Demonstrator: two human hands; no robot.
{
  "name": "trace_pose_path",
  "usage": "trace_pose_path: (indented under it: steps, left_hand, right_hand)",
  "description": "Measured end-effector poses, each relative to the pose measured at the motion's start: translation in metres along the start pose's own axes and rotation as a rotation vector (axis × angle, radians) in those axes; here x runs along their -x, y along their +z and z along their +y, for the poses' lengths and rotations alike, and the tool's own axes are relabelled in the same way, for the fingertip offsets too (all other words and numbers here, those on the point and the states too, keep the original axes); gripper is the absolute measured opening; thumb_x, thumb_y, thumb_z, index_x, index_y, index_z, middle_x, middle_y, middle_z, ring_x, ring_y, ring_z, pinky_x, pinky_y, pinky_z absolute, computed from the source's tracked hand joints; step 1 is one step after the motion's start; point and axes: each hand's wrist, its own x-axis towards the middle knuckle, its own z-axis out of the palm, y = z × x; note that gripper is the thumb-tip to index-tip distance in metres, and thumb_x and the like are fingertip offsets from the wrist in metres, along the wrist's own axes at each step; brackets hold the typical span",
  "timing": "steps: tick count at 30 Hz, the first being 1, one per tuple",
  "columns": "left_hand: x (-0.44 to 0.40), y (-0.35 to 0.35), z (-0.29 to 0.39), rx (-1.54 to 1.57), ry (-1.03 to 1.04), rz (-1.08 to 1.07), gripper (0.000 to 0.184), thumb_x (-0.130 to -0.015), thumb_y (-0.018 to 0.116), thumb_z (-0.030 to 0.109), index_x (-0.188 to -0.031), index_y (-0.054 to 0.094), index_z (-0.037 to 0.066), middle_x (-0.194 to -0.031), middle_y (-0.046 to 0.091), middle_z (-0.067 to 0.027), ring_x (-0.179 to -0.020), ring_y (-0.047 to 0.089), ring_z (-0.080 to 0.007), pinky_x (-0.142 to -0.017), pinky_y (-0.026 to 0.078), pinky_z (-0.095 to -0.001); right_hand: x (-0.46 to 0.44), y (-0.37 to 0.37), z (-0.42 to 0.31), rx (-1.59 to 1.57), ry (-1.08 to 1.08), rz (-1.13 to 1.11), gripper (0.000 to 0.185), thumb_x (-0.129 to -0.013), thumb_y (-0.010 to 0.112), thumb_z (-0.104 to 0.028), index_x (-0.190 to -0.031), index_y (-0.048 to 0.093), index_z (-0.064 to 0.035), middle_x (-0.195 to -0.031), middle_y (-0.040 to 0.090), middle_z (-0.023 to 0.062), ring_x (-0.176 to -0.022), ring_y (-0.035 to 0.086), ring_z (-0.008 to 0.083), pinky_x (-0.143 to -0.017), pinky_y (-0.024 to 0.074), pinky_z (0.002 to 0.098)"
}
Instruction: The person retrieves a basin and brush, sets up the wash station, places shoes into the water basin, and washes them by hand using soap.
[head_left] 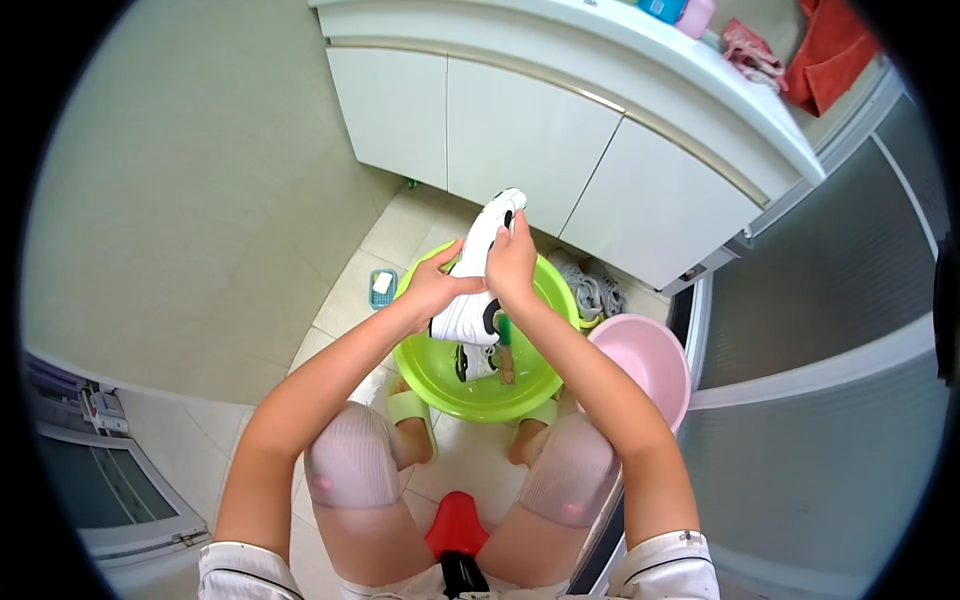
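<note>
Both my hands hold a white sneaker (468,305) with black trim, tilted above a lime-green basin (425,385). My left hand (437,285) grips its left side, thumb across the shoe. On the other side my right hand (512,262) is closed round the upper part. Below, in the basin, lies a second white and black shoe (478,363), partly hidden by the held one. Beside it a brush (506,355) with a green part and a brownish part rests in the basin.
A pink basin (650,360) stands right of the green one, near grey shoes (597,290). Left is a small blue soap dish (383,288) with pale soap. White cabinets (530,130) rise ahead, and a glass-panelled door (810,270) is at right. A red stool (458,522) shows beneath me.
</note>
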Motion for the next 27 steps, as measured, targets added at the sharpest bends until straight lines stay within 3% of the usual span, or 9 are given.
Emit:
trace_pose_path:
  steps: [6,10,11,14,15,19,22,23,27]
  left_hand:
    - [0.029,0.013,0.000,0.015,0.109,0.072,0.094,-0.077,0.080,0.005,-0.154,0.027,0.002,-0.129,0.061,-0.0174,-0.106,0.066,-0.0198,-0.088,0.053,-0.0306]
    - [0.051,0.012,0.002,0.203,0.113,0.026,0.085,-0.083,0.074,0.006,-0.154,0.026,0.000,-0.131,0.060,-0.0165,-0.106,0.066,-0.0221,-0.088,0.055,-0.0350]
    - [0.052,0.011,0.000,0.215,0.113,0.046,0.086,-0.082,0.074,0.005,-0.154,0.026,0.000,-0.130,0.060,-0.0170,-0.105,0.067,-0.0223,-0.087,0.055,-0.0354]
    - [0.048,0.005,-0.002,0.243,0.131,0.089,0.089,-0.080,0.075,0.001,-0.154,0.025,0.000,-0.127,0.062,-0.0184,-0.103,0.068,-0.0229,-0.084,0.056,-0.0365]
    - [0.048,0.007,0.000,0.169,0.117,0.128,0.092,-0.076,0.080,0.002,-0.153,0.028,0.000,-0.127,0.061,-0.0188,-0.102,0.068,-0.0221,-0.085,0.056,-0.0350]
    - [0.025,0.011,-0.018,-0.324,0.339,0.301,0.093,-0.069,0.084,0.011,-0.150,0.039,0.005,-0.123,0.062,-0.0178,-0.105,0.064,-0.0234,-0.090,0.052,-0.0353]
    - [0.030,0.030,-0.012,-0.954,0.274,0.527,0.094,-0.067,0.085,0.022,-0.150,0.043,0.018,-0.114,0.058,-0.0151,-0.105,0.057,-0.0302,-0.095,0.047,-0.0393]
    - [0.027,0.032,-0.018,-0.920,0.286,0.530,0.091,-0.065,0.085,0.031,-0.148,0.046,0.027,-0.110,0.052,-0.0146,-0.105,0.049,-0.0356,-0.097,0.042,-0.0442]
    - [0.028,0.041,-0.016,-1.005,0.308,0.494,0.090,-0.065,0.085,0.029,-0.147,0.047,0.027,-0.116,0.050,-0.0156,-0.109,0.047,-0.0369,-0.094,0.042,-0.0503]
  right_hand:
    - [0.013,0.008,-0.012,0.182,-0.199,0.034,0.057,-0.097,0.044,-0.003,-0.146,0.019,0.0131,-0.152,0.024,0.0361,-0.141,0.027,0.0482,-0.116,0.0278,0.0458]
    - [-0.003,0.024,-0.016,0.099,-0.039,-0.065,0.050,-0.098,0.044,-0.005,-0.142,0.029,0.0097,-0.146,0.035,0.0353,-0.135,0.035,0.0495,-0.112,0.0319,0.0468]
    - [-0.008,0.031,-0.015,0.038,-0.022,0.020,0.039,-0.100,0.043,-0.010,-0.134,0.040,0.0087,-0.136,0.048,0.0322,-0.123,0.051,0.0457,-0.103,0.0424,0.0469]
    - [-0.029,0.031,-0.027,-0.490,0.412,0.035,0.034,-0.102,0.041,-0.014,-0.127,0.049,0.0079,-0.121,0.060,0.0256,-0.106,0.062,0.0375,-0.091,0.0511,0.0471]
    - [-0.041,0.034,-0.025,-0.729,0.563,0.076,0.033,-0.104,0.038,-0.017,-0.119,0.055,0.0065,-0.111,0.064,0.0201,-0.095,0.066,0.0301,-0.081,0.0556,0.0460]
    - [-0.048,0.023,-0.004,-0.979,0.564,0.084,0.025,-0.100,0.044,-0.012,-0.108,0.059,0.0065,-0.101,0.065,0.0189,-0.089,0.068,0.0331,-0.076,0.0586,0.0511]
    - [-0.050,0.007,0.020,-1.121,0.639,0.002,0.034,-0.100,0.034,-0.011,-0.117,0.057,0.0073,-0.115,0.064,0.0234,-0.102,0.066,0.0383,-0.091,0.0556,0.0536]
    - [-0.049,0.004,0.029,-1.150,0.646,0.001,0.036,-0.100,0.033,-0.011,-0.119,0.057,0.0072,-0.118,0.063,0.0236,-0.105,0.065,0.0384,-0.093,0.0542,0.0536]
    - [-0.043,-0.006,0.040,-1.217,0.631,0.007,0.040,-0.100,0.030,-0.014,-0.119,0.058,0.0072,-0.121,0.063,0.0232,-0.109,0.063,0.0381,-0.096,0.0527,0.0527]
